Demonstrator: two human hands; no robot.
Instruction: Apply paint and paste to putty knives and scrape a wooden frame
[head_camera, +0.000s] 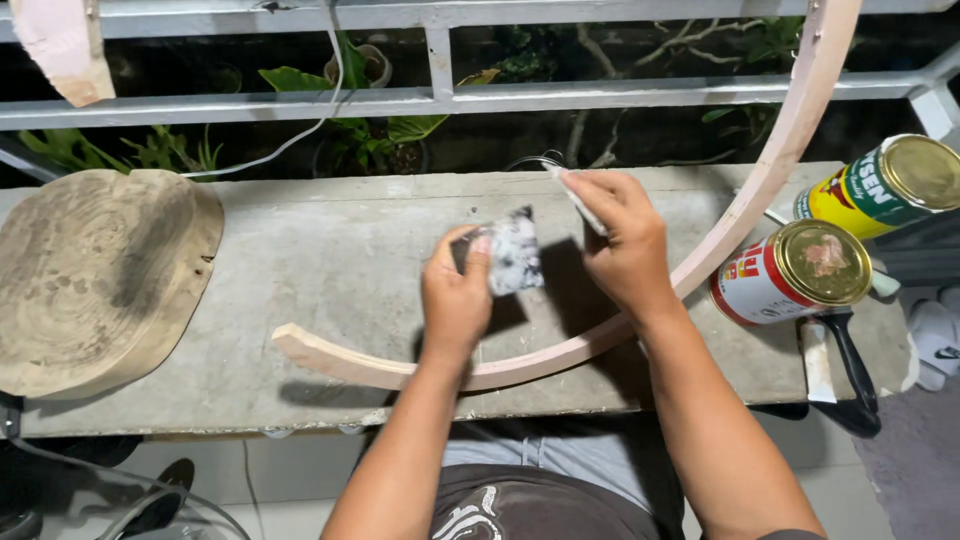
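While the left hand (457, 300) pinches a small grey-speckled square of sheet (512, 252) between thumb and fingers, the right hand (622, 240) is curled shut around a thin pale stick-like tool (577, 198), can't tell exactly what it is. Both hover just above the concrete desk (330, 260), with a curved pale wooden strip (560, 355) arcing beneath the wrists. Off to the right, two tins lie tipped on their sides, a red-and-white tin (785, 275) and a yellow-and-green tin (880, 188). Far left sits a round wood slab (95, 275).
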